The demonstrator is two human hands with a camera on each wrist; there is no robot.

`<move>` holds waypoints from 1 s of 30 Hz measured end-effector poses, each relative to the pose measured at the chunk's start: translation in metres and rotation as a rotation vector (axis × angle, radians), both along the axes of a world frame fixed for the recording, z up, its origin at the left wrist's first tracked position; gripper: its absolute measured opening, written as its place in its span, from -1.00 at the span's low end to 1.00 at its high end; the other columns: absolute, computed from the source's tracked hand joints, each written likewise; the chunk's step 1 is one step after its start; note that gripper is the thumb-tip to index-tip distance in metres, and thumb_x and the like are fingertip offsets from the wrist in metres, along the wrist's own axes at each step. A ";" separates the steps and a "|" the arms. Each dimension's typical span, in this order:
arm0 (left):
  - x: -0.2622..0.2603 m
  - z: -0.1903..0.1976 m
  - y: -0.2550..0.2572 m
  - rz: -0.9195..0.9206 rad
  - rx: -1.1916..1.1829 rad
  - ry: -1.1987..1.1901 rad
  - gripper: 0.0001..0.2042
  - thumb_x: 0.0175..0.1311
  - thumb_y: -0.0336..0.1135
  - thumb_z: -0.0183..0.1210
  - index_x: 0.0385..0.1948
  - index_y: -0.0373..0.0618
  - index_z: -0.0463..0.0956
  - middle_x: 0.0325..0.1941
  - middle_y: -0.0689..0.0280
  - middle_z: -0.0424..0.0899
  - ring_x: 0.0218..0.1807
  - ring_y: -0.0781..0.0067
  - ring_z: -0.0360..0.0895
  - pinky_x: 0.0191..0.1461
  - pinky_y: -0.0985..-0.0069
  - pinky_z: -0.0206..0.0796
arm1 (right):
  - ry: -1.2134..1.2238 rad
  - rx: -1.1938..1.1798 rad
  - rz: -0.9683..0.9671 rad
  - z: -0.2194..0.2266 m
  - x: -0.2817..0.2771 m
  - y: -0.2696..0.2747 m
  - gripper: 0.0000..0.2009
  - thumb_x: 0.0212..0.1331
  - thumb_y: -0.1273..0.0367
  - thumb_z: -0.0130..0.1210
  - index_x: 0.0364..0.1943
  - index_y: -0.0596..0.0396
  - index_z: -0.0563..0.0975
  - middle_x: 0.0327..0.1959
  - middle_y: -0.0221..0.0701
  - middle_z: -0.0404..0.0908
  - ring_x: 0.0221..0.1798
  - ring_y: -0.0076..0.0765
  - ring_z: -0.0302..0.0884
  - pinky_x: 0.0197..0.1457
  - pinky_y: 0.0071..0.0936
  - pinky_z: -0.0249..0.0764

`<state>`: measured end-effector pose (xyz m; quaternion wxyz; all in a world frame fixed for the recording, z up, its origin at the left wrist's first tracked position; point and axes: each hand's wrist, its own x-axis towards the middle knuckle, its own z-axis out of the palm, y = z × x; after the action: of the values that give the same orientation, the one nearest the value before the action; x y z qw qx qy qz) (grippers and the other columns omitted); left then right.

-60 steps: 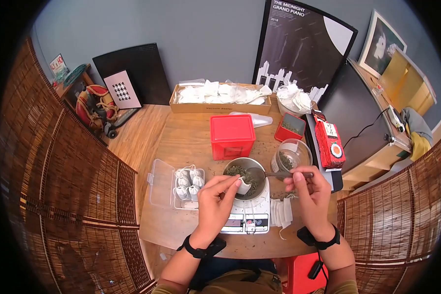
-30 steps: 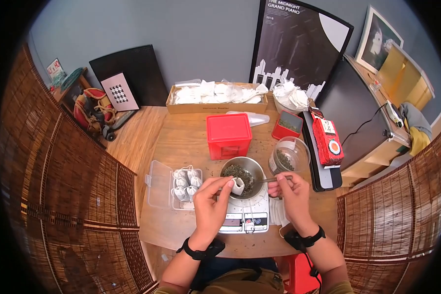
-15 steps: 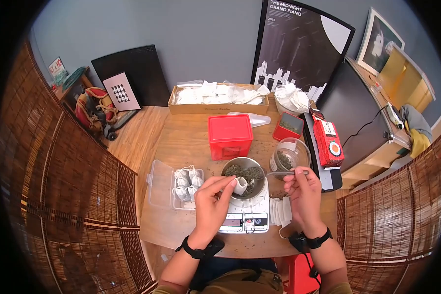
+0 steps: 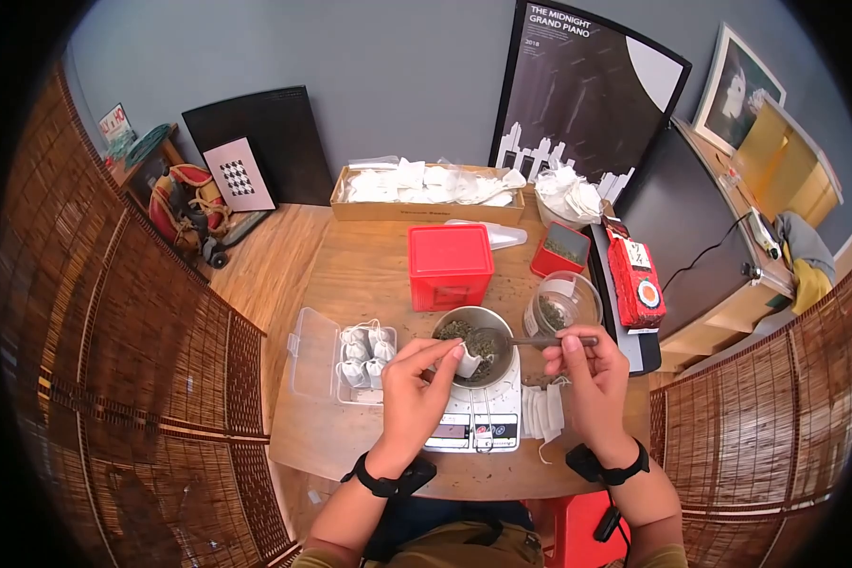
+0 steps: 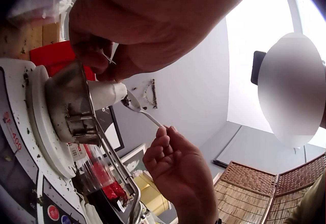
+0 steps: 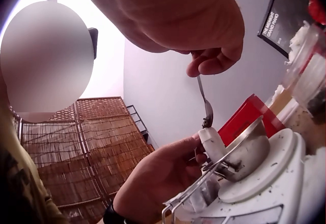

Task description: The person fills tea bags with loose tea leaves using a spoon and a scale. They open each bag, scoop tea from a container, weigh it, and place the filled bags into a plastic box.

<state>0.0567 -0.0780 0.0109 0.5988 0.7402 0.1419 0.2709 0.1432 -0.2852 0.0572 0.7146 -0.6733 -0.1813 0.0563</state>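
The left hand pinches a white bag over the metal pot; the spoon, gripped by the right hand, has moved in from the right, bringing dark leaves to the bag's mouth.

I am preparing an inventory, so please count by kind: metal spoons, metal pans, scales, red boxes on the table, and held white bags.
Metal spoons: 1, in the right hand
Metal pans: 1
Scales: 1
Red boxes: 2
Held white bags: 1, in the left hand
Total: 6
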 end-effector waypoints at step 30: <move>-0.004 0.004 -0.001 0.034 0.065 -0.007 -0.84 0.44 -0.44 0.39 -0.05 -0.25 0.83 -0.18 0.20 0.82 -0.34 0.59 0.61 -0.37 0.59 0.39 | -0.377 -0.246 -0.053 -0.010 -0.008 0.001 -0.87 0.50 0.50 0.22 0.00 0.29 0.69 -0.23 -0.21 0.84 -0.24 -0.38 0.84 -0.15 -0.46 0.69</move>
<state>0.0528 -0.0789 0.0151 0.5703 0.7558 0.1435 0.2879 0.1357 -0.2839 0.0473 0.5818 -0.7586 -0.2854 -0.0674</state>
